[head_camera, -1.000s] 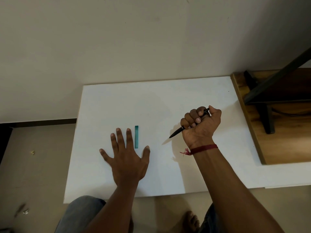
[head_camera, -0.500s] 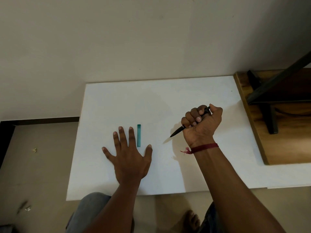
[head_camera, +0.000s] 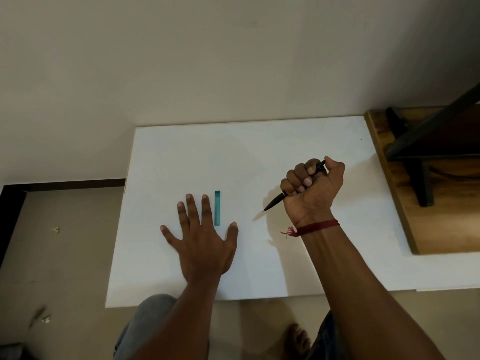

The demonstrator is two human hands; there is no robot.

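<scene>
Clenched right hand round black pen, fist-style, fingers curled over the barrel, thumb up near the far end. Angled pen tip down and toward left hand, low over white tabletop, with a thin shadow right under the tip. Could not tell whether tip touched the surface. Wore red thread on right wrist, frayed knot sticking out on the inner side.

Rested left hand flat on tabletop, palm down, fingers straight and spread, grasping nothing. Noted small teal bar lying flat on tabletop, long side pointing away from the person, just beside left index finger and just beyond thumb tip; could not tell whether it touched either. Sat apart from pen tip, between the two hands.

Saw tabletop's far edge against plain wall. Marked wooden surface butting the tabletop's right side, with dark metal frame standing on it. Logged beige floor to the left with a few small scraps. Caught denim-covered knee and bare foot below the near edge.
</scene>
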